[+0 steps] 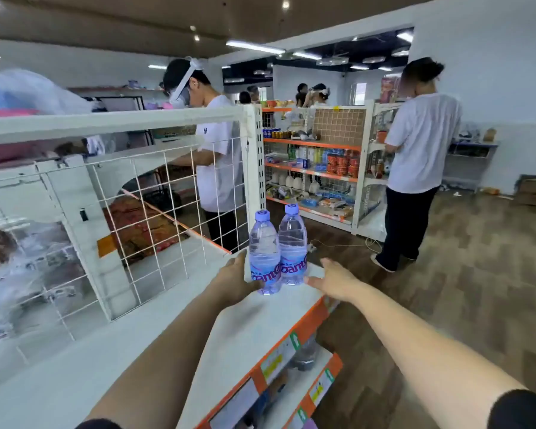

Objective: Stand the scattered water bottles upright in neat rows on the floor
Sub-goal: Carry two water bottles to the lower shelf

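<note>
At the left of the frame a white wire grid [155, 218] rises behind a white shelf [248, 329] with an orange front edge. Beyond the grid, at upper centre-left, a person in a white shirt [217, 156] stands bent over. At centre the left hand [234, 280] curls round the lower part of the left water bottle [264, 252], which stands upright on the shelf. The right water bottle [292, 243] stands upright just beside it, the two labels touching. The right hand [334, 278] lies open with its fingers straight, the tips at that bottle's base; contact cannot be told. Behind, at centre-right, a stocked goods rack [316, 168] stands, and right of it another person [418, 150] stands on the wood-patterned floor [477, 258].
</note>
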